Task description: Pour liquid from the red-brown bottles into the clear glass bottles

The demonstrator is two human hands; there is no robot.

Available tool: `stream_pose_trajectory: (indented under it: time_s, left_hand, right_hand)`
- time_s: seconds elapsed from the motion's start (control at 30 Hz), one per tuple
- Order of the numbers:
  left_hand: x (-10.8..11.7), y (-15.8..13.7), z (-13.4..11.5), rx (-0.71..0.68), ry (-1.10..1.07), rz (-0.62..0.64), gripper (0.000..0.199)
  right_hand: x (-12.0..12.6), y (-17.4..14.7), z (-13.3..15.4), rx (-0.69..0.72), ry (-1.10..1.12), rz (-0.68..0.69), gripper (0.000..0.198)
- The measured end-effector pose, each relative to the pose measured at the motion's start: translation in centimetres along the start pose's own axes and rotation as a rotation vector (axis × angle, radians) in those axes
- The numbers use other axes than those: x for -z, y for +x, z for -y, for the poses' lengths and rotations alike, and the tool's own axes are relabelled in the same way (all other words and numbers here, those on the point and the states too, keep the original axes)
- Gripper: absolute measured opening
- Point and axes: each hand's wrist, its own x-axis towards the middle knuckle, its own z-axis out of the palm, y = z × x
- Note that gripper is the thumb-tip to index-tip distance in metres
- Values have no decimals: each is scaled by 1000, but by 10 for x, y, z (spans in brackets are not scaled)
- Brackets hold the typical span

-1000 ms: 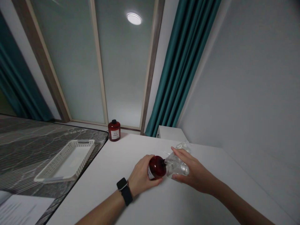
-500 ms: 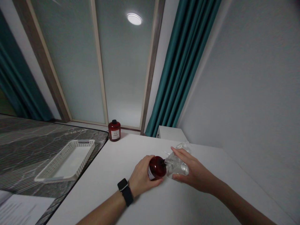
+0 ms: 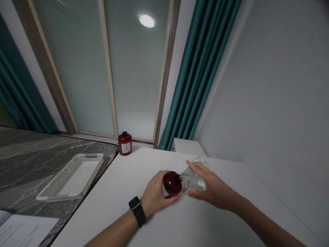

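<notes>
My left hand [image 3: 159, 192] is wrapped round a dark red bottle [image 3: 171, 183] with a white label, which lies tilted with its neck toward the right. In my right hand [image 3: 205, 187] is a clear plastic thing [image 3: 192, 180] with shiny creases; whether it is a bag or a thin container I cannot tell. The neck of the bottle touches or meets the clear plastic's left side. My right thumb and fingers press on the plastic from below and above. Both hands are over the white table [image 3: 151, 161].
A second dark red bottle [image 3: 125, 144] with a black cap stands upright at the table's far left corner. To the left, a white perforated basket [image 3: 74, 178] sits on a grey patterned surface [image 3: 23, 171], near a printed sheet [image 3: 25, 231]. Behind the table is a white cabinet [image 3: 189, 146].
Almost nothing differs. The whole view has shifted very slightly, and both hands keep the same hold on the bottle and the clear plastic.
</notes>
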Motion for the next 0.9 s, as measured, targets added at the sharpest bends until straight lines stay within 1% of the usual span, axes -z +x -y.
stream_pose_trajectory:
  time_s: [0.3, 0.8, 0.9]
  left_hand:
    - [-1, 1, -1, 7, -19, -15, 68]
    - [0, 1, -1, 16, -13, -2, 70]
    - [0, 0, -1, 21, -21, -5, 70]
  right_hand:
    - [3, 3, 2, 14, 4, 20, 86]
    - [9, 6, 6, -23, 21, 54, 85]
    - [9, 7, 6, -11, 28, 58, 85]
